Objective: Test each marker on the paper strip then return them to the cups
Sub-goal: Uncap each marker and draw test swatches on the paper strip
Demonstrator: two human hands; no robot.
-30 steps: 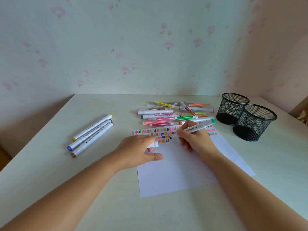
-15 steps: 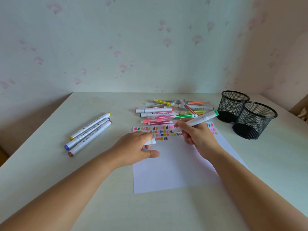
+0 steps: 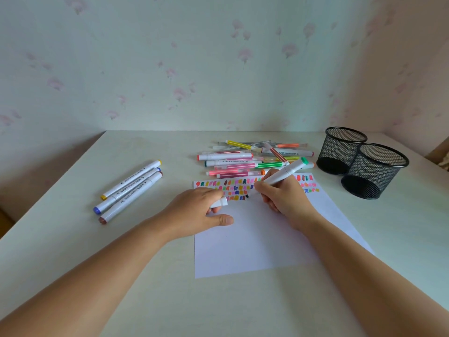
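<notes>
Black print runs along the barrels of the three white markers [image 3: 131, 188] lying near the tabletop's left edge, set between small arrowheads. From here "Marker" can just be made out. The letters before it look like "APP", and the rest is too small to read. The same line stands on a dark-capped marker [image 3: 230, 162] and a far white marker [image 3: 291, 152] in the pile toward the far edge.

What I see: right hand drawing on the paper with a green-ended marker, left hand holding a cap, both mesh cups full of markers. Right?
One slip: the head view shows both black mesh cups standing empty; the markers lie piled on the table behind the paper. The rest is right.
</notes>
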